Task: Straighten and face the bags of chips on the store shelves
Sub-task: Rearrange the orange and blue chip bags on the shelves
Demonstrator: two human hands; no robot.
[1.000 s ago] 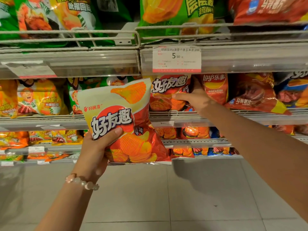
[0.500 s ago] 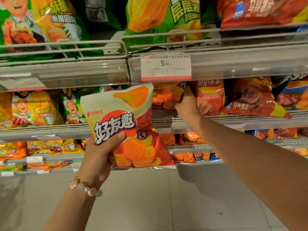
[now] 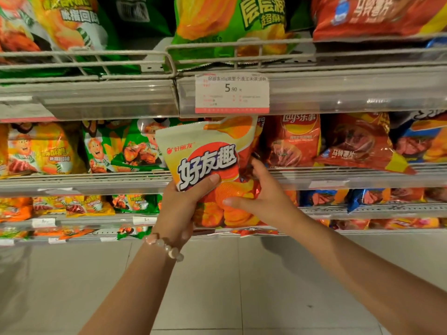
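Top wire-fronted shelf (image 3: 338, 93) carries green bags (image 3: 232, 22) and a red bag (image 3: 377, 15), with a 5.90 price tag (image 3: 231, 93) clipped to its edge. On the middle shelf (image 3: 84, 182) stand yellow bags (image 3: 41, 148), green cartoon bags (image 3: 121, 148), a red Lay's bag (image 3: 296, 141) and a tilted red bag (image 3: 360, 143). Lower shelf (image 3: 362, 210) holds blue and orange bags (image 3: 362, 198), above pale floor tiles (image 3: 217, 286).

The chip bag (image 3: 212, 170) I hold in front of the middle shelf reads 好友趣 in big white characters, with the small brand 好丽友 above. The price tag (image 3: 232, 93) on the shelf rail above shows 5.90. A red bag (image 3: 296, 141) to the right reads Lay's 乐事; the next red bag (image 3: 358, 146) reads 马铃薯片.
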